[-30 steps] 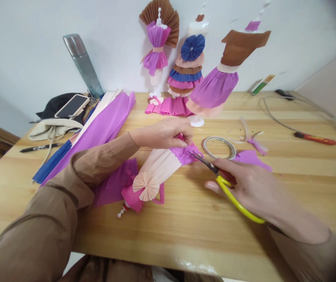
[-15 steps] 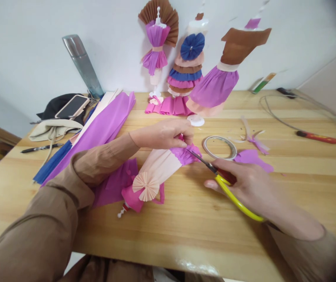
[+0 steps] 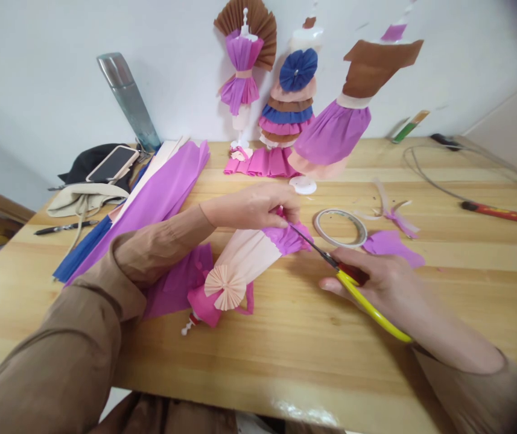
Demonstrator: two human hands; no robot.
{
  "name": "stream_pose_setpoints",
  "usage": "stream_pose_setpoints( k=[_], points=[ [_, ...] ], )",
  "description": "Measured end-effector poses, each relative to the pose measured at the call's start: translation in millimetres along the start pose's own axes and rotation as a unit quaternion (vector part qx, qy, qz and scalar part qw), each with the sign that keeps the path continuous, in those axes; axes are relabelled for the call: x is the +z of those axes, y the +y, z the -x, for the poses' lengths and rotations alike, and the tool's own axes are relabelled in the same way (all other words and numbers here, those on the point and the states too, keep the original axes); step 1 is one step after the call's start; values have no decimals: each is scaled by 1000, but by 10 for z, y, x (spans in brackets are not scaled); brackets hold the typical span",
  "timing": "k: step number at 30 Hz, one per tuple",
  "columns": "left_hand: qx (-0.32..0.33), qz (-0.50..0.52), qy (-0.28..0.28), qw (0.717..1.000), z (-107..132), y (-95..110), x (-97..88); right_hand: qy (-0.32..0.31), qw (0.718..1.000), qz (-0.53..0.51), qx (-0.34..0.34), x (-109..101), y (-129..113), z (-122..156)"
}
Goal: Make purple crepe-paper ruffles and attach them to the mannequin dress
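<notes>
A small dress form in a pale peach and pink paper dress (image 3: 251, 253) lies on its side, its neck knob toward me. A peach pleated rosette (image 3: 225, 287) sits on its bodice. At the hem, a purple ruffle (image 3: 288, 239) is pinched by my left hand (image 3: 274, 205), whose fingers are closed. My right hand (image 3: 382, 283) is wrapped around scissors (image 3: 371, 307) with yellow handles. Their blades point left, with the tips at the ruffle beside my left fingertips. Whether the blades are parted there I cannot make out.
A tape roll (image 3: 340, 228) and purple paper scraps (image 3: 394, 248) lie right of the dress. Three dressed forms, one with a purple skirt (image 3: 335, 132), stand along the wall. At left are purple paper (image 3: 163, 187), a phone (image 3: 113, 164) and a flask (image 3: 129, 102). A red-handled tool (image 3: 496, 211) trails a cord.
The view has shifted very slightly. Both hands, the scissors and the dress hold almost the same positions as before.
</notes>
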State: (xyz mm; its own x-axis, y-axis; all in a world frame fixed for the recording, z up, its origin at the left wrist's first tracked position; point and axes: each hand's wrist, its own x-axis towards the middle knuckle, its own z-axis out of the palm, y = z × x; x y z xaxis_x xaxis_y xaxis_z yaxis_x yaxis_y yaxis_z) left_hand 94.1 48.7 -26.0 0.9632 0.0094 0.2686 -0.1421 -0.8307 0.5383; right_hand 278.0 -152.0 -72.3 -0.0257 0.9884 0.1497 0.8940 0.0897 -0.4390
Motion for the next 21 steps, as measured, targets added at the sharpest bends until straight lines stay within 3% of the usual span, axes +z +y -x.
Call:
stream_pose_setpoints(
  k=[8, 15, 21],
  points=[
    [-23, -19, -19, 999, 21, 13, -80, 14, 1000, 13, 0, 29, 30, 41],
    [-27, -34, -40, 998, 24, 0, -140, 13, 999, 21, -44, -38, -52, 16],
    [-26, -31, -43, 998, 18, -6, -137, 58, 991, 86, -88, -61, -82, -3]
  ],
)
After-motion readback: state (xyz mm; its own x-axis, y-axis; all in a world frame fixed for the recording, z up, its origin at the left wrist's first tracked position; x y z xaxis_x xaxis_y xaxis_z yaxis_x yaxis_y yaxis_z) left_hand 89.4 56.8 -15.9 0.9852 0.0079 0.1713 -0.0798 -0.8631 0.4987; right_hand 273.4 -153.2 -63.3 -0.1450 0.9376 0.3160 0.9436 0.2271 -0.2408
